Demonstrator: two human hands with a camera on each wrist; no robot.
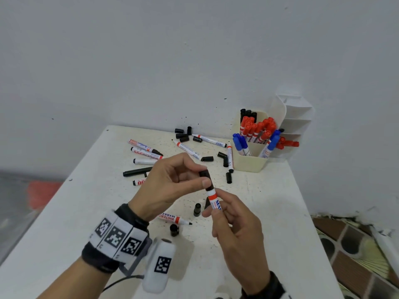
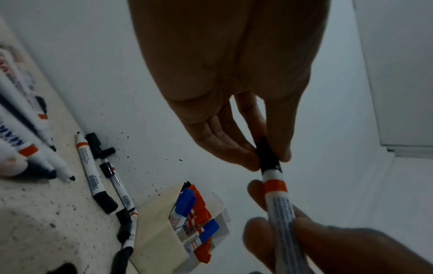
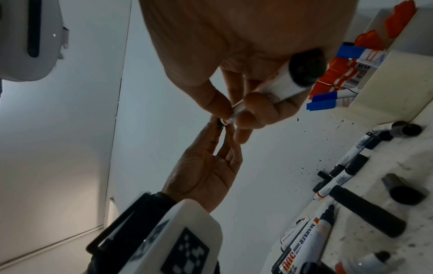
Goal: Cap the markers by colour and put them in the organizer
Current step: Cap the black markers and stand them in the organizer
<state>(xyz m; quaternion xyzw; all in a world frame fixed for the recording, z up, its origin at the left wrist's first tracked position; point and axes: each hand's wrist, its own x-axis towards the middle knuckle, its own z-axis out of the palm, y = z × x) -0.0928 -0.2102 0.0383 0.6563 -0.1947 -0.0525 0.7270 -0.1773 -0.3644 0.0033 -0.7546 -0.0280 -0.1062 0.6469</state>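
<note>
Above the table's middle my left hand (image 1: 204,176) pinches a black cap (image 1: 207,180) between thumb and fingertips. The cap sits over the tip end of a white marker (image 1: 214,199) with an orange band. My right hand (image 1: 212,213) grips that marker's barrel from below. The left wrist view shows the cap (image 2: 268,157) seated on the marker (image 2: 279,200). From the right wrist, the marker's black rear end (image 3: 304,70) faces the camera. The cream organizer (image 1: 250,162) at the back right holds red, blue and black capped markers.
Several uncapped markers (image 1: 146,153) and loose black caps (image 1: 183,135) lie scattered on the speckled white table (image 1: 86,212). One marker (image 1: 176,219) and two caps (image 1: 174,229) lie under my hands. The wall rises behind; the table's right edge drops to a patterned floor (image 1: 356,255).
</note>
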